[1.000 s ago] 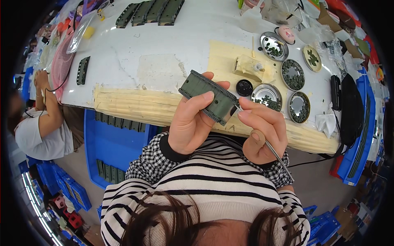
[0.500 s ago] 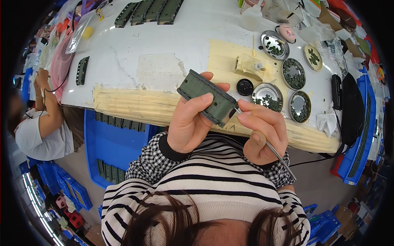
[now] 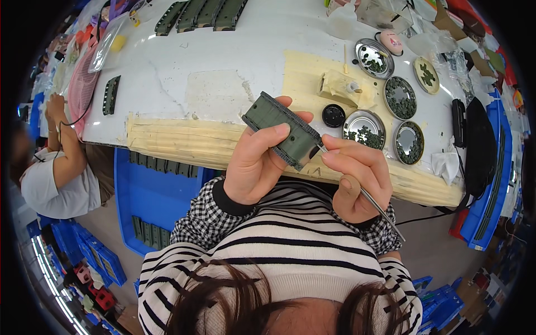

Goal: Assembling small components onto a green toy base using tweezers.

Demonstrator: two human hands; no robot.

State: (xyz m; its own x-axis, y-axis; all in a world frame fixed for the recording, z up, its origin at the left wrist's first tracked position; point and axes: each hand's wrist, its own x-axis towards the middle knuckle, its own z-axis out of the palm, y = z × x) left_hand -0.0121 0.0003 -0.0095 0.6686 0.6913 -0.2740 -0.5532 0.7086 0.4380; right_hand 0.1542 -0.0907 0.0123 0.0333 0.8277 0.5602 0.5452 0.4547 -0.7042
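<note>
My left hand [image 3: 251,162] is closed around a dark green oblong plastic part [image 3: 271,124] with ridged long edges and small round holes. The part is held tilted above the table's front edge, with the left thumb pressed on its upper face. In my right hand [image 3: 365,173] is a slim silver metal tool [image 3: 383,214], pinched between thumb and fingers; its exact kind is unclear. The tool's tip meets or nearly meets the part's lower right end, and its long shaft slants down to the right past the palm. The right thumb carries a tan covering.
Beyond my right hand stand several round metal dishes [image 3: 416,113] of small green pieces, a black round lid [image 3: 333,115] and a tape-wrapped block [image 3: 338,89]. More green parts [image 3: 204,14] lie at the far left. A blue bin [image 3: 153,192] sits below the table; another person [image 3: 56,178] works at left.
The tool has shifted slightly within my right hand, its rear end now steeper. The green part has stayed almost where it was, with a slight turn.
</note>
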